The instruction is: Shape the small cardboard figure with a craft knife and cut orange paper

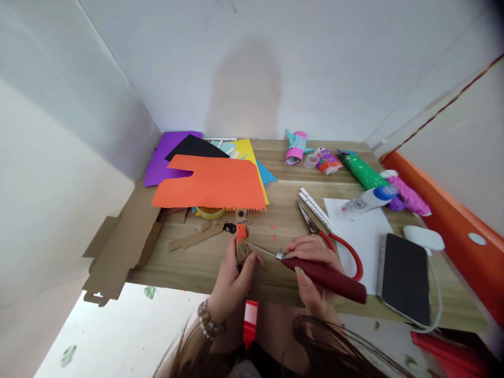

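My left hand (235, 278) is closed around a small brown cardboard piece (241, 251) with orange scraps on its face and a dark dot near its top. In my right hand (315, 262) is an awl-like tool (328, 278) with a thick dark red handle and a thin metal shaft. The shaft points left, its tip at or very near the cardboard piece; whether it touches, I cannot tell. Small orange bits (274, 232) lie on the table between the piece and the scissors (314, 226), whose red handles are partly behind my right hand.
Orange paper (212, 186) covers other coloured sheets at the back left. Cut cardboard (122, 241) overhangs the left edge, near a tape roll (210, 212). Rightward are a glue bottle (364, 203), white markers (317, 207), a phone (405, 278) and several paper crafts (297, 147).
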Demonstrator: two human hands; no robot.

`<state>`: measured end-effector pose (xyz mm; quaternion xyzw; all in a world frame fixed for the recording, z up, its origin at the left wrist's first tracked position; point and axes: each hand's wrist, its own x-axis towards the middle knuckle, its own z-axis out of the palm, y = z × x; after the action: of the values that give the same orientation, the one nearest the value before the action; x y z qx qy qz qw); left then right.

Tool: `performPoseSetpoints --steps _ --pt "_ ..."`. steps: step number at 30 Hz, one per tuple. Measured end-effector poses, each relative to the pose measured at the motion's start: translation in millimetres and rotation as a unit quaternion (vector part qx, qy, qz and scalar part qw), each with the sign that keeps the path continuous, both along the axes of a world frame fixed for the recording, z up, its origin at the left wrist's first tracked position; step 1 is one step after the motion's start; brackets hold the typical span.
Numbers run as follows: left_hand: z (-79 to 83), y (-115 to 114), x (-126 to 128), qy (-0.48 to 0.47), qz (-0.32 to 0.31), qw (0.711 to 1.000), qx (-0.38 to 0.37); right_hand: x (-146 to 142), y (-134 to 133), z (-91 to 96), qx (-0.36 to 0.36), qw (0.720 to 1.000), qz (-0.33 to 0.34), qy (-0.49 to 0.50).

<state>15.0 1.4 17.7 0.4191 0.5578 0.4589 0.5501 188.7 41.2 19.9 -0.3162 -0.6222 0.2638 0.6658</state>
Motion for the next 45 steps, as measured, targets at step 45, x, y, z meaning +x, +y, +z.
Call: performPoseSetpoints --steps 45 --pt "1.2 1 -1 -0.054 -0.015 0.998 0.004 -2 10 8.5 -0.192 0.945 -0.082 0.253"
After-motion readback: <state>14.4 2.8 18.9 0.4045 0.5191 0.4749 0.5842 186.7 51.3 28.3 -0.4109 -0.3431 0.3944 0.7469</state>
